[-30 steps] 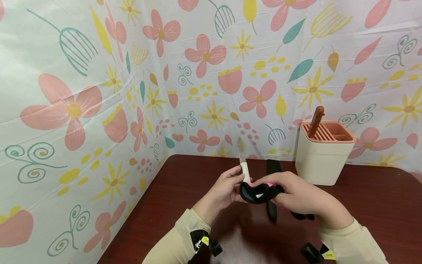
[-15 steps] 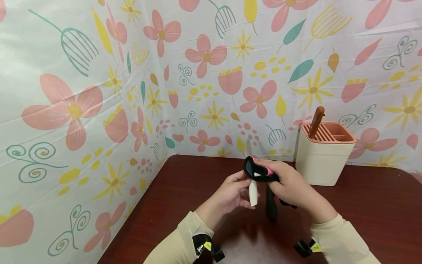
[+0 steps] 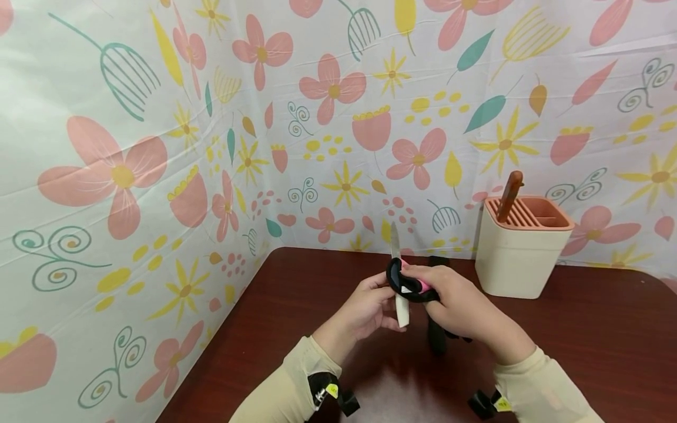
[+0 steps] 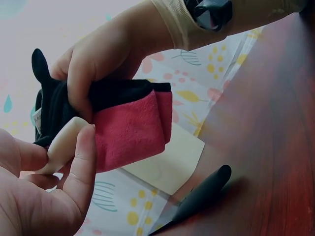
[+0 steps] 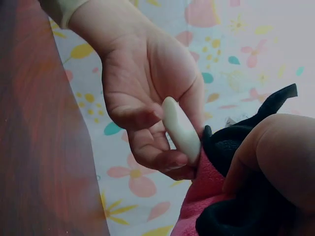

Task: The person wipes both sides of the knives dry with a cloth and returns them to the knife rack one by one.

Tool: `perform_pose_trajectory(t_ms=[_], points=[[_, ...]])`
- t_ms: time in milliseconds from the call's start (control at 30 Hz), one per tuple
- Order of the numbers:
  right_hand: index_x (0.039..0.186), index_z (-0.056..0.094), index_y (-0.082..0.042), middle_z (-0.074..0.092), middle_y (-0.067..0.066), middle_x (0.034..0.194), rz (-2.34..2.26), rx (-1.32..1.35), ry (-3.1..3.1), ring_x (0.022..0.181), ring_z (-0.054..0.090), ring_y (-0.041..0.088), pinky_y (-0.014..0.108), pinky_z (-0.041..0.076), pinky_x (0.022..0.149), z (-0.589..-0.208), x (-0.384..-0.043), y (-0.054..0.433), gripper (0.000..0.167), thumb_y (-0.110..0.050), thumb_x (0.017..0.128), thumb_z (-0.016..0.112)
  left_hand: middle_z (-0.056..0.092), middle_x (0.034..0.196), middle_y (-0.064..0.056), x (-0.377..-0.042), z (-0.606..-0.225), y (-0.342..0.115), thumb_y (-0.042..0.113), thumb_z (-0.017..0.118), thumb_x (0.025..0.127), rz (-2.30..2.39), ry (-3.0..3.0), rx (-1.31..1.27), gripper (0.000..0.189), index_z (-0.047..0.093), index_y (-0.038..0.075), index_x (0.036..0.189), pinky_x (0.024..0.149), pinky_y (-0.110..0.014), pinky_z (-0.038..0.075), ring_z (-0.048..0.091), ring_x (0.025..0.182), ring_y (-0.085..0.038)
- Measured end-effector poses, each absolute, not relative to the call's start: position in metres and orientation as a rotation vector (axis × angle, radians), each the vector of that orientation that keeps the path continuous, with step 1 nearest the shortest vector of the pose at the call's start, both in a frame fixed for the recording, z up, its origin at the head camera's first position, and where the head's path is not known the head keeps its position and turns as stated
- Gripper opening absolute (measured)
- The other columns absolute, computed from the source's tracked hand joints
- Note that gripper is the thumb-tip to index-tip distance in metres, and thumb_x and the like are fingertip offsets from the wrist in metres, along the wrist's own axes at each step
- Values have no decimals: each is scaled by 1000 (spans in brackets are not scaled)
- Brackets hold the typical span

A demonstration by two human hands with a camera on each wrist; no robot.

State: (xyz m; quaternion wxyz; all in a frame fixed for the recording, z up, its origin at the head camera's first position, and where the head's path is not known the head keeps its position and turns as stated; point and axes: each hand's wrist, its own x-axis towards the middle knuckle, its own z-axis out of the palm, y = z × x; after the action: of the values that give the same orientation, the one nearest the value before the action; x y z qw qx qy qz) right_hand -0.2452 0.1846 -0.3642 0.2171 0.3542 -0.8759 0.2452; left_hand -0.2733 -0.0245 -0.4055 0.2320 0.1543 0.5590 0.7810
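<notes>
In the head view, a small knife (image 3: 395,242) with a white handle points away, its blade rising past a cloth. My left hand (image 3: 364,312) pinches the handle between thumb and fingers, its butt sticking out toward me. A thick pink and black cloth (image 4: 130,130), with a black loop and a small white label, is gripped by my right hand (image 3: 459,299). The cloth lies against the knife where handle meets blade, hiding that part. On the table below my right hand lies a black-handled knife (image 3: 436,339), partly covered by it.
A cream knife block (image 3: 518,264) with an orange slotted top stands at the back right of the dark red-brown table (image 3: 296,282). One brown-handled knife (image 3: 510,197) sits in its slots. Flower-printed sheets (image 3: 328,147) hang behind and to the left.
The cloth has gone from below the white handle up over the blade's base, then slightly back toward me. My right hand moved with it, leaving the handle's butt exposed.
</notes>
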Motion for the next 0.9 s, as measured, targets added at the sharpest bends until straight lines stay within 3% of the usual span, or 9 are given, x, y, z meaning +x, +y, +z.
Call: perform_pose_trajectory(t_ms=[200, 400, 733, 900], points=[[137, 66, -13, 70, 6, 133, 655, 993, -2496, 119, 66, 26, 50, 55, 97, -360, -237, 183, 65, 10, 77, 61, 75, 98, -1, -276, -404, -27, 18, 56, 106, 2157, 1538, 420, 38, 59, 21, 143, 56, -36, 62, 71, 71, -15], [138, 66, -17, 69, 1, 134, 635, 1030, -2563, 122, 66, 23, 50, 55, 99, -355, -229, 180, 70, 11, 74, 58, 75, 100, -1, -281, -405, -28, 13, 55, 104, 2191, 1560, 379, 38, 59, 16, 142, 56, -37, 62, 73, 76, -17], [127, 72, -20, 71, -7, 127, 585, 1095, -2624, 120, 66, 17, 47, 55, 99, -348, -216, 179, 65, 10, 72, 57, 75, 96, 1, -283, -406, -32, 17, 54, 106, 2189, 1591, 323, 51, 44, 18, 156, 61, -34, 62, 76, 81, -12], [126, 72, -20, 71, -10, 124, 677, 1236, -2602, 112, 65, 5, 34, 56, 93, -346, -218, 185, 68, 13, 69, 54, 72, 99, -1, -283, -405, -32, 18, 53, 107, 2198, 1581, 302, 48, 46, 21, 155, 61, -34, 62, 74, 81, -9]])
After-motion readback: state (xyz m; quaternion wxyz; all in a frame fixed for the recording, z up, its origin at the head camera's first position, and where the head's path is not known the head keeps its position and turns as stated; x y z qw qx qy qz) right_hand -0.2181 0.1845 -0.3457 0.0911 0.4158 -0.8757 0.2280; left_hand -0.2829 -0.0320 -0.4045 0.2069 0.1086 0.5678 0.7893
